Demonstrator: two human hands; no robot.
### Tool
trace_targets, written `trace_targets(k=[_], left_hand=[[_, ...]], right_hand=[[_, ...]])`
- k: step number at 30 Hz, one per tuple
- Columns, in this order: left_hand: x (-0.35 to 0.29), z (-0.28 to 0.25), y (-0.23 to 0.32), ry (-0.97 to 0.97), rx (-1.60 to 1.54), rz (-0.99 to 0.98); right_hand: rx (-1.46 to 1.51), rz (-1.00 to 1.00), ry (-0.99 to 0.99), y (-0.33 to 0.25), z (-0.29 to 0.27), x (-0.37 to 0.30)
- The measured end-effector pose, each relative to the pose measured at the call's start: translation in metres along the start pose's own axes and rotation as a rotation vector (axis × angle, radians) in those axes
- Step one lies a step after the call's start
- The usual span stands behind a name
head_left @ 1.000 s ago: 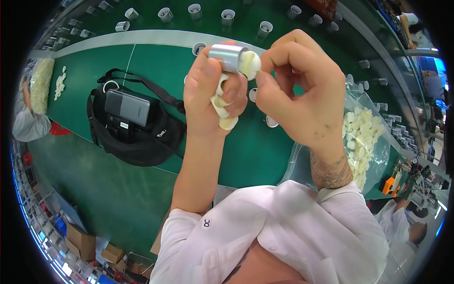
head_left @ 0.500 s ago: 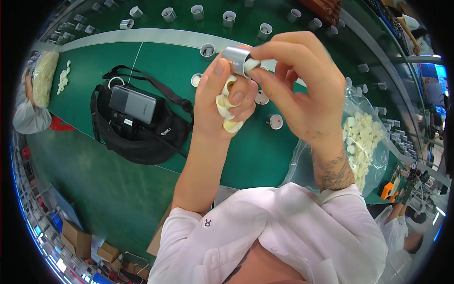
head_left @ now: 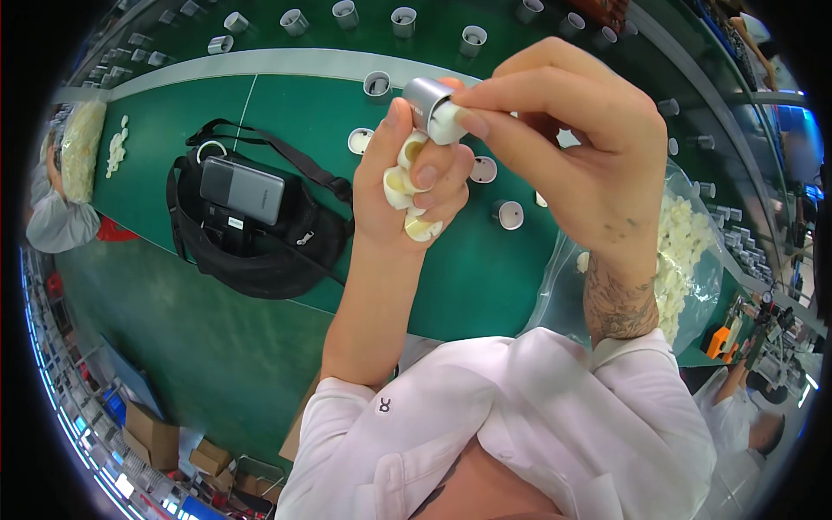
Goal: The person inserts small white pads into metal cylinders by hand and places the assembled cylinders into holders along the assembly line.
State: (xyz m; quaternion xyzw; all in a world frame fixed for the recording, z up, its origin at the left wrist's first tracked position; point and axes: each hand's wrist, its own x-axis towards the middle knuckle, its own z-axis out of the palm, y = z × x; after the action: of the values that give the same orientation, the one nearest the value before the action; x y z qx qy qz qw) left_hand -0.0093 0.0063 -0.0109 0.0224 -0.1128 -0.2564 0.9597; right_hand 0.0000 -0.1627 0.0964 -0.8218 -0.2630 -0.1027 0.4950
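Note:
My left hand (head_left: 416, 178) is closed around a silver metal cylinder (head_left: 425, 97), held tilted between thumb and fingers. Several small cream-white plastic caps (head_left: 399, 186) are tucked in the same palm under the curled fingers. At the cylinder's open end sits a white plastic piece (head_left: 446, 126), partly outside the rim. My right hand (head_left: 581, 139) pinches this piece between thumb and forefinger. How deep it reaches into the cylinder is hidden.
Silver cups (head_left: 509, 214) stand about the green table, with more on the belt beyond. A black bag (head_left: 260, 251) with a grey power bank (head_left: 243, 189) lies left. A clear bag of white pieces (head_left: 680, 251) is at right. A person's sleeve (head_left: 61, 221) shows far left.
More of the white piece shows outside the cylinder's mouth than before. My right hand has shifted slightly right and up; my left still grips the cylinder and caps.

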Motion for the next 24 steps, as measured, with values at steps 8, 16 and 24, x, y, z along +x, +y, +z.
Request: trace_targets(k=[8,16,24], left_hand=[[0.004,-0.003,-0.003,-0.088,-0.049,-0.015],[0.003,0.0,0.002,-0.065,-0.103,-0.026],[0.006,0.003,-0.001,0.0,-0.144,-0.018]], right_hand=[[0.066,0.129,0.101,-0.006,0.004,0.003],[0.146,0.108,0.071,-0.01,0.001,0.012],[0.131,-0.235,0.133,0.039,0.02,0.022]])
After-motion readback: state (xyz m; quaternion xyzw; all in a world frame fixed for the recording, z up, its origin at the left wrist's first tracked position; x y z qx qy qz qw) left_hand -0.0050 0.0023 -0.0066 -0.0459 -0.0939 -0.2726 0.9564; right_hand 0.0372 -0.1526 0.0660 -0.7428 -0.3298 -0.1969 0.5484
